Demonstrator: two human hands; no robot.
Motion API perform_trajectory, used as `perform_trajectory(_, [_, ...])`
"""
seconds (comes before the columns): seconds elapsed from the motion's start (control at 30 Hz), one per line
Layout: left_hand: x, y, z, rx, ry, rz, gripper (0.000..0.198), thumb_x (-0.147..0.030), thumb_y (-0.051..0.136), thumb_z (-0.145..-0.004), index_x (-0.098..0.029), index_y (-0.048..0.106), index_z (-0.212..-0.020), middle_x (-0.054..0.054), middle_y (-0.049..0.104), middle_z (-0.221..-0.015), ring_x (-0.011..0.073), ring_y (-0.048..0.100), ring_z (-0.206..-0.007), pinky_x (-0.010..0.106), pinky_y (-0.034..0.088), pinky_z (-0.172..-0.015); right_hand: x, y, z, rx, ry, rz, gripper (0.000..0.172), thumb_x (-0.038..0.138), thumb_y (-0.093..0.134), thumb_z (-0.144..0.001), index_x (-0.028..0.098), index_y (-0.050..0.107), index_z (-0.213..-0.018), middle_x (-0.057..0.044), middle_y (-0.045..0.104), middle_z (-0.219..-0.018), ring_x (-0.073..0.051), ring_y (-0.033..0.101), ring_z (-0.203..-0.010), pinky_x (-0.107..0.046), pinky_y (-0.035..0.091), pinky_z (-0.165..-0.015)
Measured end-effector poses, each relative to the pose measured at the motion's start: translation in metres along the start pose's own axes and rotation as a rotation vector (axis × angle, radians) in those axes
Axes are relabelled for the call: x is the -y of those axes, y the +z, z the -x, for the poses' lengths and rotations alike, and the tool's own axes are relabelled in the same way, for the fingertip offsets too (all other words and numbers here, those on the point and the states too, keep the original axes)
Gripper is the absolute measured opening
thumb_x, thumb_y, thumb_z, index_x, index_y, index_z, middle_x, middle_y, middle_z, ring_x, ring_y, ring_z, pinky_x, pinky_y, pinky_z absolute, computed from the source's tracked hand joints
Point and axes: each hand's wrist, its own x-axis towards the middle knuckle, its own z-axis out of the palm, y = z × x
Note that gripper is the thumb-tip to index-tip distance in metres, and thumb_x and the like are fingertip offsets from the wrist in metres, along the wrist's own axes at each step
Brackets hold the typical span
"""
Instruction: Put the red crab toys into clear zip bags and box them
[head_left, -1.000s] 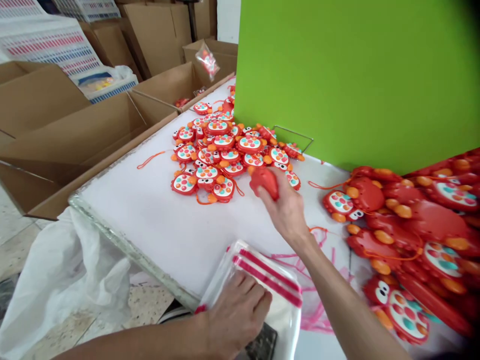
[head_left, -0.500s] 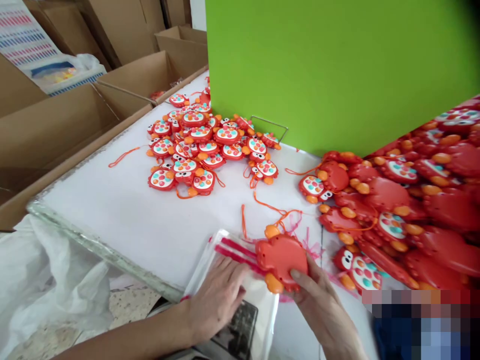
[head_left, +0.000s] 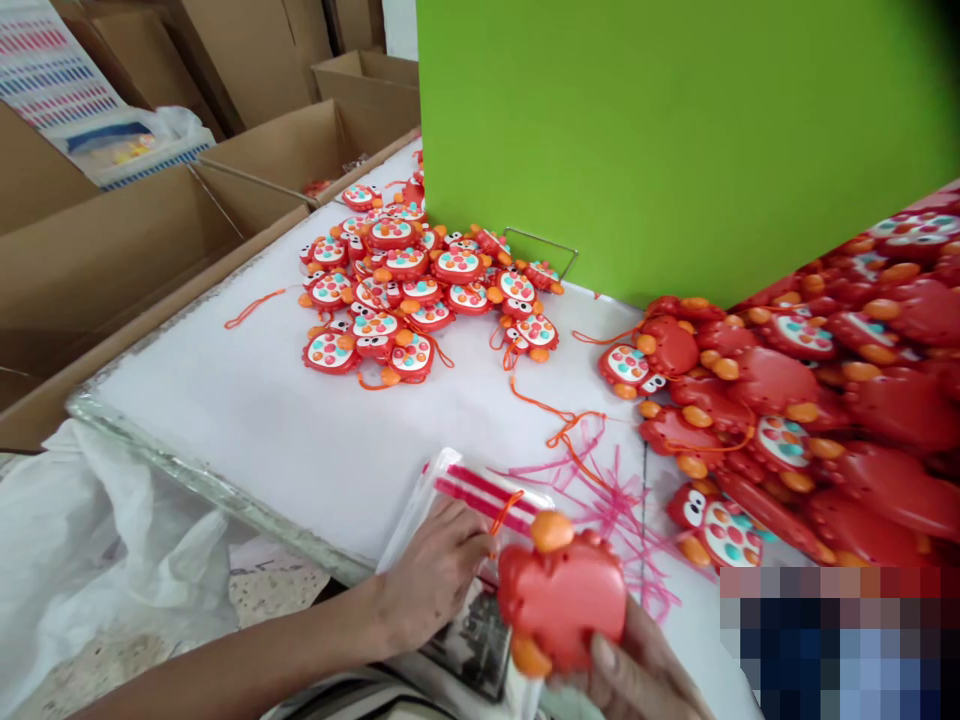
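Observation:
My right hand (head_left: pixel 645 665) holds a red crab-like toy (head_left: pixel 566 605) with orange feet, its plain back turned up. My left hand (head_left: pixel 439 570) is closed beside it, the fingertips pinching the orange cord loop (head_left: pixel 511 508) near the toy's head. Under my left wrist and fingers lies a clear plastic sleeve (head_left: pixel 409 510) with dark pink bands, and a dark printed piece (head_left: pixel 476 640) shows beneath. Thin pink strips (head_left: pixel 619 510) are scattered on the table just beyond the toy.
Several similar toys (head_left: pixel 390 265) are piled at the table's far left; a larger heap (head_left: pixel 772 385) covers the right. A green board (head_left: pixel 637 130) stands behind. Cardboard boxes (head_left: pixel 127 250) line the left edge, with white plastic film (head_left: pixel 135 540) below. Another loose cord (head_left: pixel 551 405) lies mid-table.
The toy has come nearer to me and lower in my right hand. Its cord has been drawn over to my left fingers, which have closed on it. The pink strips are more exposed.

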Motion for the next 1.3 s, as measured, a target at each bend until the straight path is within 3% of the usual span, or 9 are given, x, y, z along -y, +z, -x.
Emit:
perform_trajectory(0.1, [-0.001,-0.002,0.003,0.009,0.049,-0.076,0.027,-0.02,0.032,-0.096,-0.015,0.059,-0.095,0.008,0.063,-0.094,0.0212,0.053,-0.09,0.036,0.041,-0.086,0.001,0.016,-0.015,-0.142,-0.197,0.005,0.047,0.045,0.068,-0.076,0.03,0.056,-0.118,-0.007,0.065,-0.104,-0.021,0.066,-0.076,-0.035,0.057,-0.061])
perform_trajectory(0.2, [-0.004,-0.006,0.005,0.015,0.141,-0.162,0.025,-0.013,0.034,-0.094,-0.014,0.059,-0.09,0.007,0.065,-0.086,0.0201,0.054,-0.086,0.038,0.039,-0.091,0.001,0.027,-0.027,-0.237,-0.339,0.329,0.045,0.042,0.06,-0.083,0.032,0.047,-0.125,-0.004,0.064,-0.106,-0.013,0.061,-0.061,-0.031,0.056,-0.059])
perform_trajectory(0.33, [-0.009,-0.012,0.007,0.027,0.124,-0.186,0.021,-0.009,0.038,-0.091,-0.014,0.057,-0.086,0.005,0.064,-0.078,0.0187,0.054,-0.081,0.037,0.039,-0.092,-0.007,0.023,-0.031,-0.226,-0.407,0.793,0.056,0.042,0.055,-0.085,0.027,0.038,-0.137,-0.003,0.068,-0.086,-0.015,0.059,-0.053,-0.028,0.055,-0.056])
perform_trajectory(0.53, [-0.01,-0.032,0.011,-0.059,0.095,-0.15,0.016,-0.01,0.046,-0.09,-0.017,0.059,-0.084,0.003,0.064,-0.075,0.0169,0.054,-0.081,0.036,0.04,-0.092,-0.021,0.013,-0.029,-0.171,-0.429,0.948,0.061,0.041,0.045,-0.09,0.019,0.03,-0.144,-0.002,0.071,-0.072,-0.017,0.064,-0.053,-0.023,0.054,-0.058])
perform_trajectory(0.7, [-0.003,-0.063,0.008,-0.199,-0.286,0.034,0.017,-0.018,0.045,-0.091,-0.016,0.06,-0.084,0.005,0.065,-0.079,0.0159,0.057,-0.076,0.027,0.047,-0.072,-0.024,0.011,-0.028,-0.182,-0.454,0.962,0.059,0.043,0.041,-0.093,0.016,0.029,-0.144,-0.011,0.069,-0.111,-0.019,0.07,-0.088,-0.024,0.055,-0.072])
perform_trajectory(0.83, [-0.002,-0.071,0.001,-0.076,-0.672,0.326,0.023,-0.034,0.049,-0.089,-0.015,0.063,-0.089,0.003,0.067,-0.078,0.0145,0.061,-0.07,0.021,0.047,-0.059,-0.024,0.013,-0.026,-0.204,-0.408,0.956,0.058,0.047,0.042,-0.091,0.018,0.036,-0.141,-0.009,0.07,-0.111,-0.02,0.068,-0.094,-0.023,0.053,-0.077])
perform_trajectory(0.97, [-0.002,-0.059,-0.004,-0.013,-0.696,0.548,0.02,-0.031,0.053,-0.086,-0.014,0.063,-0.084,0.003,0.067,-0.077,0.0155,0.063,-0.073,0.022,0.049,-0.063,-0.027,0.018,-0.024,-0.309,-0.396,0.91,0.058,0.048,0.046,-0.09,0.021,0.038,-0.141,-0.008,0.072,-0.104,-0.021,0.07,-0.086,-0.025,0.055,-0.071])
perform_trajectory(1.17, [0.0,-0.049,-0.006,-0.025,-0.739,0.604,0.022,-0.033,0.049,-0.087,-0.015,0.058,-0.078,0.002,0.062,-0.07,0.015,0.06,-0.067,0.022,0.047,-0.06,-0.023,0.015,-0.022,-0.237,-0.483,0.936,0.052,0.047,0.049,-0.089,0.028,0.046,-0.137,-0.008,0.068,-0.114,-0.025,0.066,-0.099,-0.032,0.054,-0.081])
perform_trajectory(1.3, [-0.004,-0.047,-0.007,-0.058,-0.702,0.64,0.023,-0.033,0.049,-0.089,-0.015,0.056,-0.076,0.0,0.06,-0.068,0.0127,0.057,-0.064,0.021,0.045,-0.06,-0.001,0.022,-0.029,-0.016,-0.458,1.15,0.043,0.042,0.039,-0.094,0.028,0.049,-0.133,-0.006,0.068,-0.115,-0.022,0.068,-0.094,-0.033,0.055,-0.081])
